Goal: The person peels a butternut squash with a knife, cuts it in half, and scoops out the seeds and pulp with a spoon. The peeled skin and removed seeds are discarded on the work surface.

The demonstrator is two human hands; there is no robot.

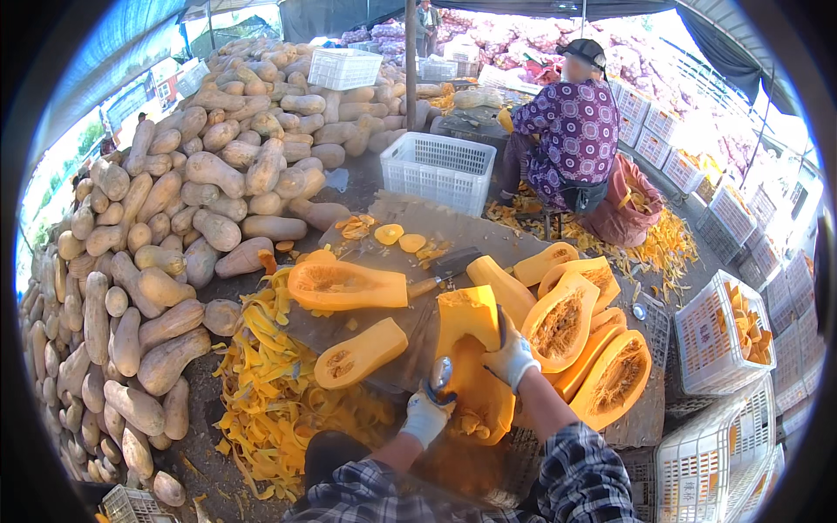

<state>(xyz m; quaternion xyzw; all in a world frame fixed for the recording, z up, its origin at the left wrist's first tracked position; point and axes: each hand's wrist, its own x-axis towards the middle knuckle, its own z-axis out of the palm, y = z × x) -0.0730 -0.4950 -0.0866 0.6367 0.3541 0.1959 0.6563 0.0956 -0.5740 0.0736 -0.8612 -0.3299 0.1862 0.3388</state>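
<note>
My left hand (426, 415), in a white glove with dark fingertips, grips a metal spoon (441, 372). Its shiny bowl is beside a peeled squash half (487, 402); whether they touch is unclear. Pulp clings to the hollow's lower end. The other side of that half is held by my similarly gloved right hand (511, 356). Several peeled, split squash (562, 320) with fibrous seed cavities rest at the right of the board (386, 209). Two more halves lie to the left, one large (353, 286) and one smaller (361, 353). Behind them is a cleaver (451, 265) with a wooden handle.
Unpeeled squash (216, 170) form a large heap at left. Peelings (288, 386) pile beside my knee. Beyond the board stands a white plastic crate (437, 173). A seated person (569, 137) works beside a pink sack (628, 202). Crates of squash pieces (724, 333) line the right.
</note>
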